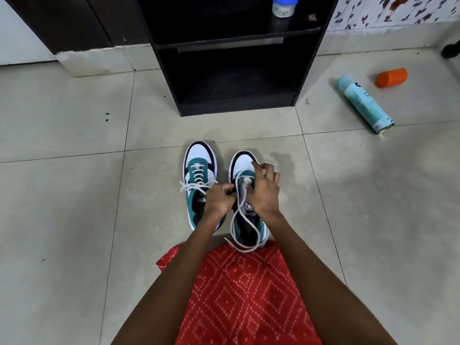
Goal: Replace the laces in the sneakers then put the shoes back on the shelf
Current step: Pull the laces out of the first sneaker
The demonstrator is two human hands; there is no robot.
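On the tiled floor [74, 195] before the black shelf [164, 70] I see the laced left sneaker [199, 155] and the right sneaker [242, 160], teal, white and black, toes toward it. Left hand [219, 199] and right hand [265, 189] pinch the right one's loose lace [235, 220]. A blue-lidded jar [283, 6] stands on the shelf.

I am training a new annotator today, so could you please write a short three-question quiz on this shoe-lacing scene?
1. True or false: the sneaker on the left is already laced.
2. Where does the spray can lie? A) on the floor, right of the shelf B) on the shelf C) inside a shoe
3. Fill in: the left hand and right hand both hold the loose white ____ of the sneaker on the right.
Key: 1 true; 2 A; 3 lace.
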